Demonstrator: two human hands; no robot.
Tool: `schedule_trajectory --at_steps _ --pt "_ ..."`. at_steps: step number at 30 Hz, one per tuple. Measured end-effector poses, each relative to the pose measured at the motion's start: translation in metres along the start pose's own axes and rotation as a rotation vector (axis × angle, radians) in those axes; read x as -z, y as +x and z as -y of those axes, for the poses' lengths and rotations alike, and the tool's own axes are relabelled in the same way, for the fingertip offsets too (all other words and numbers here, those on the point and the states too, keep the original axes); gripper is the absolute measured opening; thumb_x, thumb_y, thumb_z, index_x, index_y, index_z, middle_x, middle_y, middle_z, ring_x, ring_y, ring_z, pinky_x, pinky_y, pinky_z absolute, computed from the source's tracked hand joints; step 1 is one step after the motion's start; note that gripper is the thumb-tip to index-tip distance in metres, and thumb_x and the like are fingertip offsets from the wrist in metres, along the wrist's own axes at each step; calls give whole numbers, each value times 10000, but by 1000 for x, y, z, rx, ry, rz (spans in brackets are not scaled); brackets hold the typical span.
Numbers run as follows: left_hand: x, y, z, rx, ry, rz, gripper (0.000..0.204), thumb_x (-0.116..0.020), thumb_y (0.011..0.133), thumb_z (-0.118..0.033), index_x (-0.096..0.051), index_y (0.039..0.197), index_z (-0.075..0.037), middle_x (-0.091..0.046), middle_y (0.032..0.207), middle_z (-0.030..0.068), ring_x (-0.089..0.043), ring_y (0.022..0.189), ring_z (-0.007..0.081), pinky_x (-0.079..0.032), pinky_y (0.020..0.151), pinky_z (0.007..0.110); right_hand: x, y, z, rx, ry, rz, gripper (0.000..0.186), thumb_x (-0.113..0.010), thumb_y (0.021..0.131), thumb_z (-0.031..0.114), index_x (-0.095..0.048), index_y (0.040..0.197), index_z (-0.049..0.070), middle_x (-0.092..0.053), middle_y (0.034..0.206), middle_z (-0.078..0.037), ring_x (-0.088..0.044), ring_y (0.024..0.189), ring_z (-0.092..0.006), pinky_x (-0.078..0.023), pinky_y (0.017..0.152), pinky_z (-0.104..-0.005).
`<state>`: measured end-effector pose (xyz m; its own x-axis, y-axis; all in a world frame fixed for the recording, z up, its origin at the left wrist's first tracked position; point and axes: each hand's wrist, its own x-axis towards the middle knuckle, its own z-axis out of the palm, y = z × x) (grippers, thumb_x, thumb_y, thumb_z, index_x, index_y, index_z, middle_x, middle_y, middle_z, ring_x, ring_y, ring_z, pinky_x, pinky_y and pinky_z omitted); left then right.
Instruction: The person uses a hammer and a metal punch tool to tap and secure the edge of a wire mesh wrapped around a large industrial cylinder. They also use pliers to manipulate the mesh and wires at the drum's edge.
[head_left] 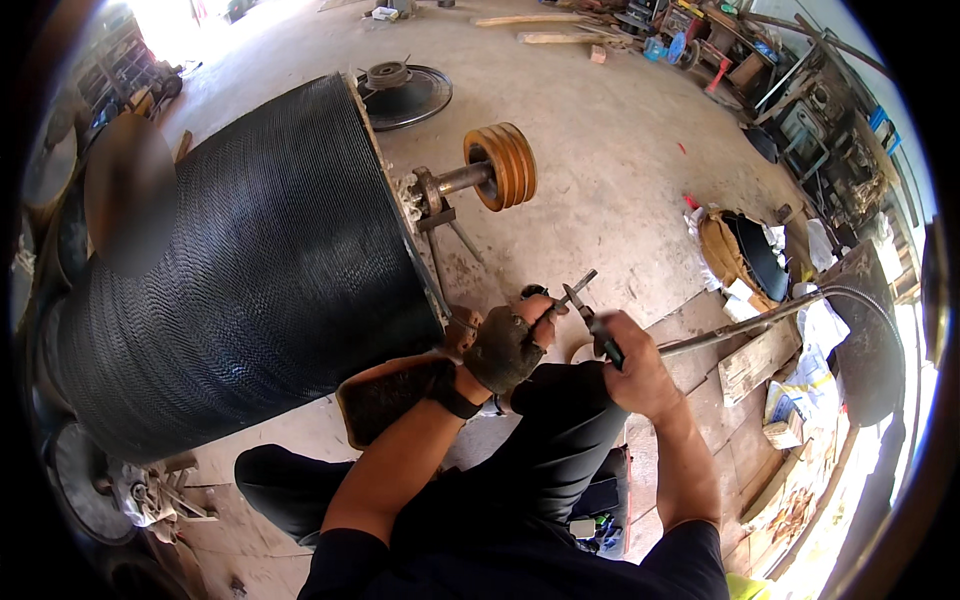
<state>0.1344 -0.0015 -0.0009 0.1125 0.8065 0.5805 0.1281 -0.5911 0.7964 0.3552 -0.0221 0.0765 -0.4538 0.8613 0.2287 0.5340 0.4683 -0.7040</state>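
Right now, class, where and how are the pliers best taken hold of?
Likely by the dark handles of the pliers, from the person's right: they slant down toward that side, where the right grip holds them; the metal nose points up and left.

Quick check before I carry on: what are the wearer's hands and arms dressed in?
The left hand wears a dark, grubby brownish glove that leaves fingertips bare, with a black wristband below. The right hand is ungloved. Both forearms are bare below short dark sleeves.
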Motion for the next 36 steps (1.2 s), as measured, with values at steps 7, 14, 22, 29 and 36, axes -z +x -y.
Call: schedule_trajectory --at_steps 7,14,22,29,36 --pt "11 7 -23 232 -47 0 288 -754 964 -212 -525 1001 -42 -608 790 45 -573 723 98 -498 662 306 -8 -18 7 -457 624 203 362 -447 742 -107 -637 1043 -37 -649 850 -107 -645 793 -206 -537 735 -349" --pt "20 5 -18 220 -95 88 217 -692 973 -150 -510 1014 -38 -594 784 23 -556 728 78 -493 666 288 -24 -25 2 -418 1099 265 386 -514 683 7 -619 1049 -58 -657 897 -153 -650 758 -238 -539 668 -329" --pt "6 -1 -8 151 -297 61 224 -694 959 -145 -532 1068 -35 -635 783 77 -650 676 141 -526 626 309 -63 -40 -4 -423 1828 279 580 -529 620 7 -488 1198 -27 -548 966 -245 -600 680 -349 -530 522 -431" --pt "18 4 -16 198 -211 81 221 -673 986 -155 -524 1088 -28 -658 887 49 -628 812 107 -537 726 313 -65 -32 4 -479 1724 153 243 -540 585 28 -482 820 46 -527 957 -232 -542 646 -344 -481 486 -435" --pt "16 14 -15 -217 266 -65 327 -694 942 -212 -614 1191 -16 -678 1024 152 -649 928 344 -516 867 430 -38 -35 7 -508 1766 47 244 -557 589 39 -504 828 41 -511 961 -241 -538 666 -330 -465 518 -421"
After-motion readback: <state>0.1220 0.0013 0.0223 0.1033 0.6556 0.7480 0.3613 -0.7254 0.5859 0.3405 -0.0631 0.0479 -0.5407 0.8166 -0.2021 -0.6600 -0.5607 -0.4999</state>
